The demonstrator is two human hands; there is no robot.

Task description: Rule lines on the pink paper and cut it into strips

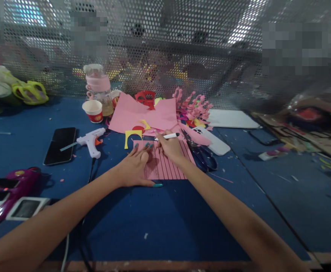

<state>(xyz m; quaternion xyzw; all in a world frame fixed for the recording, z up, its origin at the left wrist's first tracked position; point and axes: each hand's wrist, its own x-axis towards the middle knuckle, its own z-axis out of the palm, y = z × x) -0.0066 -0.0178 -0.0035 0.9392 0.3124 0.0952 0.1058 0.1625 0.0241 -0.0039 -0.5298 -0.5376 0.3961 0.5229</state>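
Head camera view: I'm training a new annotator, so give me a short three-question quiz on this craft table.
1. True or false: the right hand holds a white pen.
2. What lies flat under the left hand? A) black phone B) lined pink paper C) scissors
3. Which tool lies between the black phone and the lined pink paper?

Key: 1 true; 2 B; 3 the white glue gun.

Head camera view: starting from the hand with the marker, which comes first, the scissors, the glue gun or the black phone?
From the right hand, which holds the marker:
1. Scissors, just to its right.
2. Glue gun, to the left, past the left hand.
3. Black phone, farther left still.
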